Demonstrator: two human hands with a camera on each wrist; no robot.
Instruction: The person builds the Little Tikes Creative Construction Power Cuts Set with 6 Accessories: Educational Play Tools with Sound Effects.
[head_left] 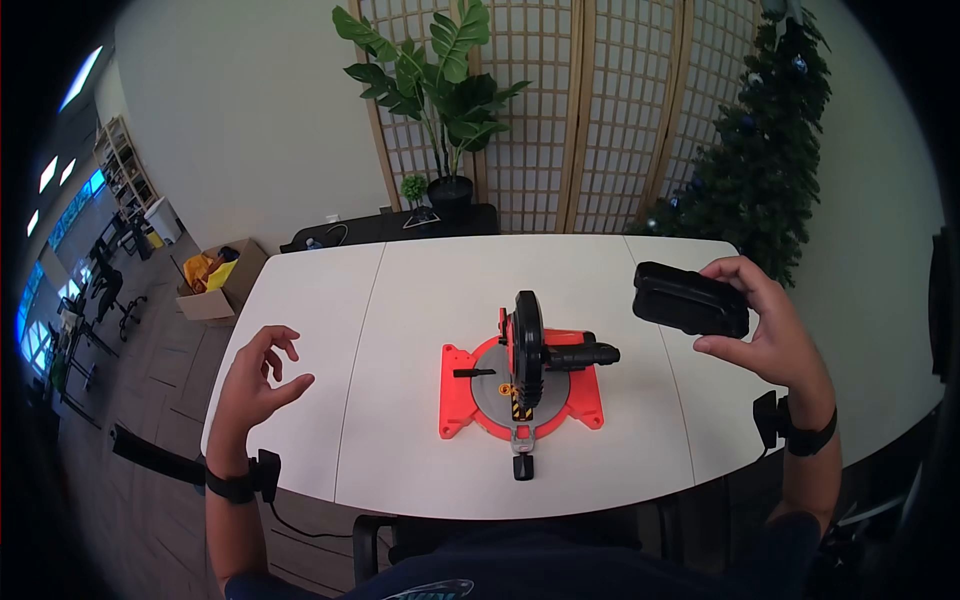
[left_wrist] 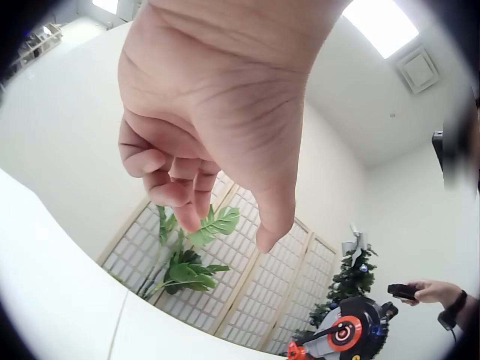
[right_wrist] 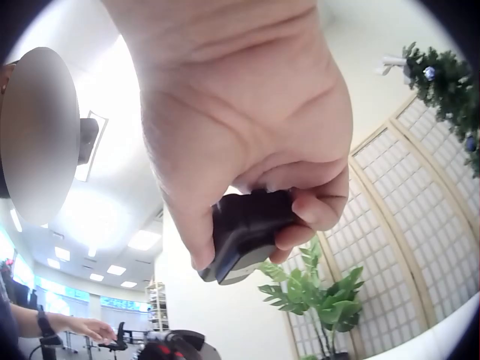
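In the head view, my right hand (head_left: 762, 325) holds a black oblong block (head_left: 690, 300) with rounded corners, raised over the table's right side. The right wrist view shows thumb and fingers gripping this black block (right_wrist: 251, 229) from both sides; a paler face shows on its underside. My left hand (head_left: 262, 380) hovers over the left part of the table, holding nothing, with fingers loosely bent and thumb apart. Between the hands stands a red and black miter saw (head_left: 527, 350), its round blade guard upright over a grey turntable.
The white table (head_left: 400, 440) has seam lines across it. Behind it are a dark low bench (head_left: 360, 228), a potted plant (head_left: 450, 190) and a lattice screen (head_left: 540, 130). A decorated tree (head_left: 770, 160) stands back right. An open cardboard box (head_left: 240, 285) sits at the left, and a chair (head_left: 375, 540) in front.
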